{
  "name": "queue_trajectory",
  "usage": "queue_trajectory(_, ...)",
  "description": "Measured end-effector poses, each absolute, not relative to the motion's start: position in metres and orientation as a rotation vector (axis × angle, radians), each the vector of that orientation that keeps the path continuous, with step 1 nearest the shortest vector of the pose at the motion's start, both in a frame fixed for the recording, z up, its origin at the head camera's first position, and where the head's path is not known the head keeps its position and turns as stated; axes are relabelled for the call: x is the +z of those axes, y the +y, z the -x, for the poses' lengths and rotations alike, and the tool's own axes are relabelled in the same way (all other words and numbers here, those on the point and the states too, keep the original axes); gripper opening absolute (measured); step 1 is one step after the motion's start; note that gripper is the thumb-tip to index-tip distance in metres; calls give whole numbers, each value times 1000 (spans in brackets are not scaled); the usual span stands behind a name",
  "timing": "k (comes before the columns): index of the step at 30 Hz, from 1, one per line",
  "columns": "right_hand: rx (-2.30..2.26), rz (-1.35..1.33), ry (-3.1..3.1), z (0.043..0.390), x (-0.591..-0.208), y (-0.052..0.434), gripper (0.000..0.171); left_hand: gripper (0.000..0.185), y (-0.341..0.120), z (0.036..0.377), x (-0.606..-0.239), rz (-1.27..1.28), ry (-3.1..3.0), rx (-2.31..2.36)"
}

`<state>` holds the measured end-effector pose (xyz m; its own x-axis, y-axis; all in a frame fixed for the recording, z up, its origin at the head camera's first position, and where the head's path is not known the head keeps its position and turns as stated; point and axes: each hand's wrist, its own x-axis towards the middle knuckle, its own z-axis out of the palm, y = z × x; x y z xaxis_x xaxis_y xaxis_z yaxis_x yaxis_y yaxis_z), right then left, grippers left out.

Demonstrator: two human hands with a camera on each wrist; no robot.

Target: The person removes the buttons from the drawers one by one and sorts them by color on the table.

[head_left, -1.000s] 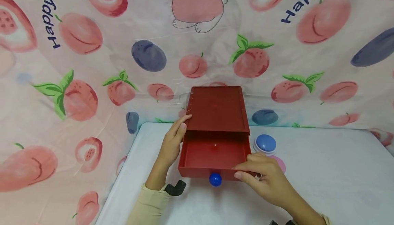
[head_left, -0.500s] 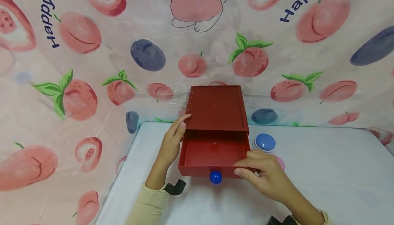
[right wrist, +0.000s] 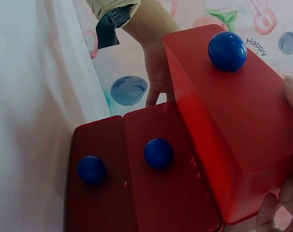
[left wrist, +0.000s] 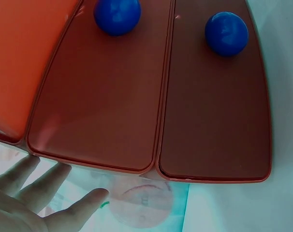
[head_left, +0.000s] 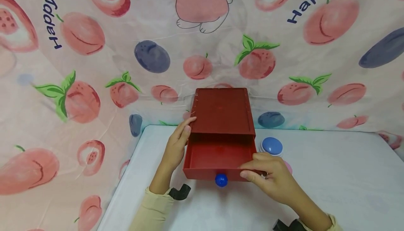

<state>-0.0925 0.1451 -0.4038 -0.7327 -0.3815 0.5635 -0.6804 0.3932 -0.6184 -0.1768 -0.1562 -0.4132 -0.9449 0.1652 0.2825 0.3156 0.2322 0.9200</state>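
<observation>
A red drawer cabinet (head_left: 222, 111) stands on the white table, its top drawer (head_left: 202, 174) pulled partway out. Nothing lies on the visible floor of that drawer. A blue ball knob (head_left: 221, 180) sits on its front. My right hand (head_left: 274, 180) pinches the drawer's front right corner, thumb on the front face and fingers over the rim. Against the cabinet's left side rests my left hand (head_left: 175, 150), fingers extended. In the left wrist view, the left hand (left wrist: 35, 203) touches the cabinet's edge. Two lower drawers with blue knobs (right wrist: 158, 153) appear closed in the right wrist view.
Right of the cabinet stands a round blue-topped object (head_left: 272, 145) with a white base. A pink round thing (head_left: 288, 167) shows partly behind my right hand. A fruit-printed cloth (head_left: 151, 83) hangs behind the white table (head_left: 344, 182).
The top drawer has slid slightly inward, and my right hand has gone with it, keeping its pinch on the corner. My left hand has stayed against the cabinet's side.
</observation>
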Motion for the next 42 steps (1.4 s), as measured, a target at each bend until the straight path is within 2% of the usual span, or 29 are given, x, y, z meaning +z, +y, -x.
queue_trajectory(8,1265,-927,-2308,93,-402,145,30,40,-156,176,-413,466,-2372,-1805)
queue_trajectory(15,1232,-925,-2268,110,-402,140,26,40,-156,176,-413,469,-2355,-1839)
queue_trajectory(23,1212,-839,-2296,125,-402,138,24,41,-156,176,-413,460,-2383,-1801)
queue_trajectory(42,930,-631,-2252,127,-394,122,17,41,-157,177,-413,443,-2398,-1778)
